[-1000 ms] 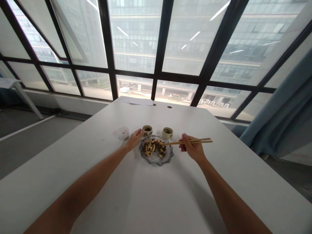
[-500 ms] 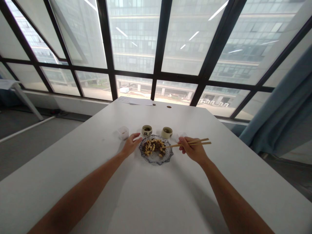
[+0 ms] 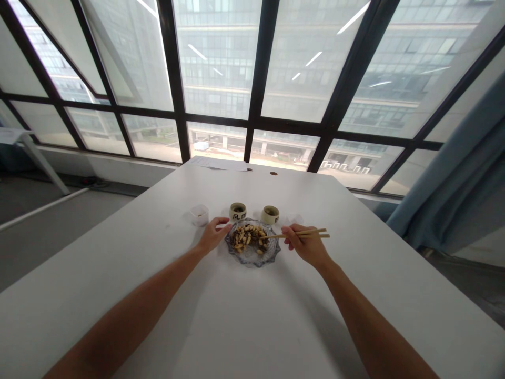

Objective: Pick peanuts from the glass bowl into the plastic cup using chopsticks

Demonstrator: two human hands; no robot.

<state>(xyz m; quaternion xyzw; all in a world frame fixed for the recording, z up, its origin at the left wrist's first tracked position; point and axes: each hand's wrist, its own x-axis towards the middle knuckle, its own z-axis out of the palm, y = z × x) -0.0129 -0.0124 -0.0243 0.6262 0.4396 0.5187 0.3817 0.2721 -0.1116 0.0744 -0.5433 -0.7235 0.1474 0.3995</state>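
Observation:
A scalloped glass plate (image 3: 252, 257) heaped with light and dark nuts or beans sits on the white table (image 3: 252, 316). My right hand (image 3: 305, 246) is closed on a pair of wooden chopsticks (image 3: 311, 233), whose tips reach into the food at the plate's right side. My left hand (image 3: 212, 234) rests at the plate's left rim, fingers loosely spread and touching the edge. Two small ceramic cups (image 3: 238, 211) (image 3: 270, 215) stand just behind the plate.
A small clear plastic tub (image 3: 199, 215) stands left of the cups. Papers (image 3: 221, 163) lie at the table's far edge, next to two round holes. Large windows with dark frames rise behind. A blue curtain (image 3: 453, 179) hangs at the right.
My right hand has drawn left toward the plate, bringing the chopstick tips into the food. My left hand has slid from the left cup down to the plate's rim.

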